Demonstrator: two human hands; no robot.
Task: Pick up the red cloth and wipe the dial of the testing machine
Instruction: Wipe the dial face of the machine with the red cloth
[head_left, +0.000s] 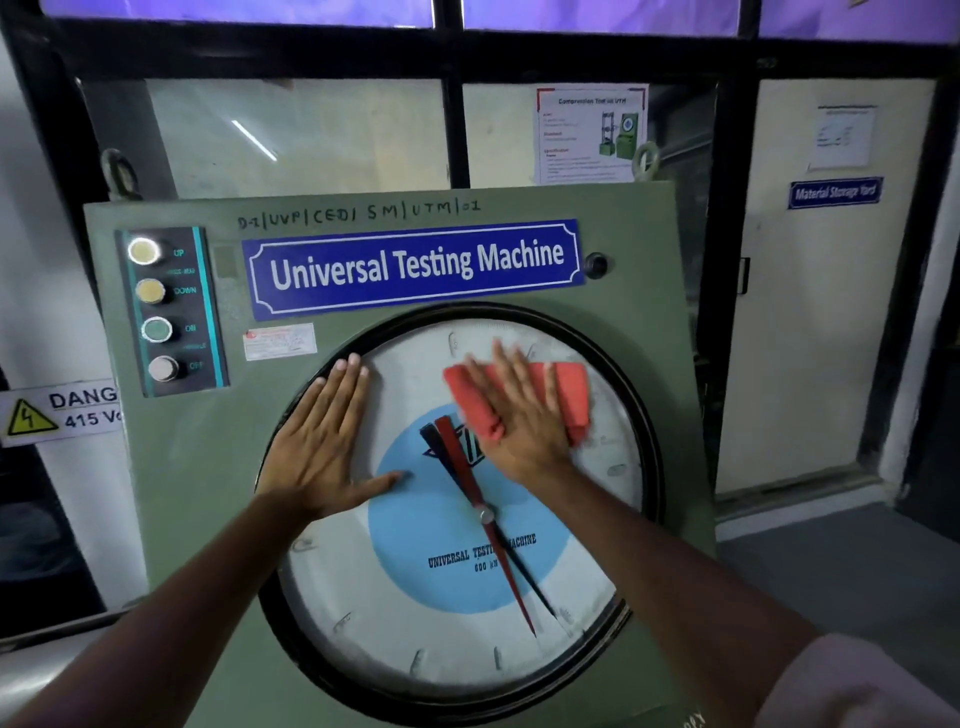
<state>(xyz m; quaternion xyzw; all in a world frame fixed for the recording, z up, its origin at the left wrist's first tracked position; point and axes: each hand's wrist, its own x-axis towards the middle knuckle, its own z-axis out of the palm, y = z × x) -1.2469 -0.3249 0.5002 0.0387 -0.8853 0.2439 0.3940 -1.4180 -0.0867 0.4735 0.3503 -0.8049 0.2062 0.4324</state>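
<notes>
The round dial (447, 613) of the green testing machine (182, 493) fills the lower middle of the head view, with a black rim, a white face, a blue centre and red and black needles. My right hand (519, 421) lies flat on the folded red cloth (569, 395) and presses it against the dial's upper right glass. My left hand (324, 447) rests flat with fingers apart on the dial's upper left edge, holding nothing.
A blue "Universal Testing Machine" plate (415, 267) sits above the dial. A button panel (169, 312) with UP, DOWN, ON and OFF is at the machine's upper left. A danger 415 V sign (62, 413) is at left. A door (810, 291) stands at right.
</notes>
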